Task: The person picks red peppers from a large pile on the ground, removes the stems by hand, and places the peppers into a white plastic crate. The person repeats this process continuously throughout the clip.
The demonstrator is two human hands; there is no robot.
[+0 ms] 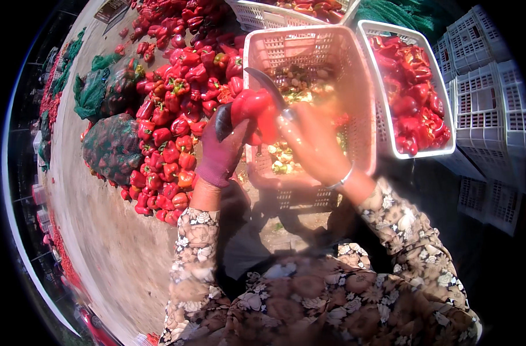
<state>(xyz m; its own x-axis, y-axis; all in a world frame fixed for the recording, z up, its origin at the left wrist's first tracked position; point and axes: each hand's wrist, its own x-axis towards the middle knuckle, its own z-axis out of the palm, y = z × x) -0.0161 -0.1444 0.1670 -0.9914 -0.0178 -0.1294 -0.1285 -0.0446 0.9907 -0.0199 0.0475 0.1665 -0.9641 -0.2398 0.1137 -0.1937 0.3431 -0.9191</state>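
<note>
My left hand (219, 155), in a dark purplish glove with a black piece at its fingertips, is closed around a red bell pepper (254, 109). My bare right hand (315, 141), a bracelet at its wrist, is shut on a curved knife (267, 85). The blade angles up and left behind the pepper, and the right fingers are close to the pepper's right side; whether the edge is in the flesh I cannot tell. Both hands are over a pinkish plastic crate (364, 92) holding pale green pepper cores (283, 157).
A large heap of red peppers (170, 153) lies on the concrete to the left, beside a full green mesh sack (113, 147). To the right, a white crate (413, 154) holds cut red peppers (413, 104). Stacked white crates (482, 104) stand farther right.
</note>
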